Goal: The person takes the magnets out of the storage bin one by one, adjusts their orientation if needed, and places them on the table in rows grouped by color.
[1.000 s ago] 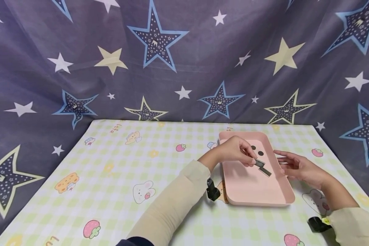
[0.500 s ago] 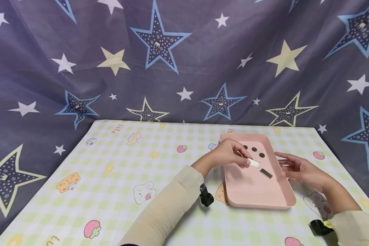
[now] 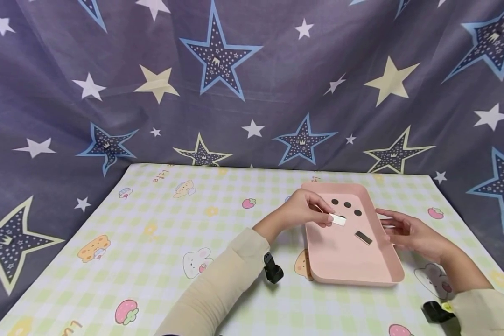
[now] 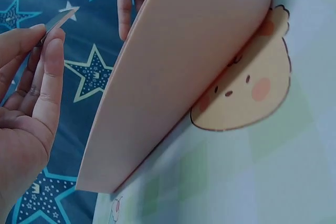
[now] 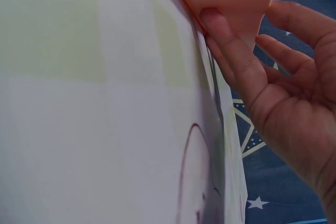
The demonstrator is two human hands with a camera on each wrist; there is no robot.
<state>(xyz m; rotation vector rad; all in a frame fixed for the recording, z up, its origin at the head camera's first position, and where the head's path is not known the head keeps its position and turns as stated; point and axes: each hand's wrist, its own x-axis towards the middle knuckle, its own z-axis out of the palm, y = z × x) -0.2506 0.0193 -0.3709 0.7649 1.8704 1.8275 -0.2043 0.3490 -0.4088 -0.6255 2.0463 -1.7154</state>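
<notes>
My left hand pinches a small flat rectangular piece between thumb and fingertips, above the pink tray. Its upper face looks white in the head view; the left wrist view shows the piece nearly edge-on. Several dark round discs lie toward the far end of the tray, one partly covered by the held piece. A dark rectangular piece lies flat near the tray's right side. My right hand touches the tray's outer right wall with extended fingertips, also seen in the right wrist view.
A green-and-white checked cloth with cartoon prints covers the table. Behind it hangs a dark curtain patterned with stars. Black wrist devices sit beside the left sleeve and the right sleeve.
My left hand has drawn left, bringing one rectangular piece away from the other; its white face now shows instead of a dark one. The right hand stays at the tray wall.
</notes>
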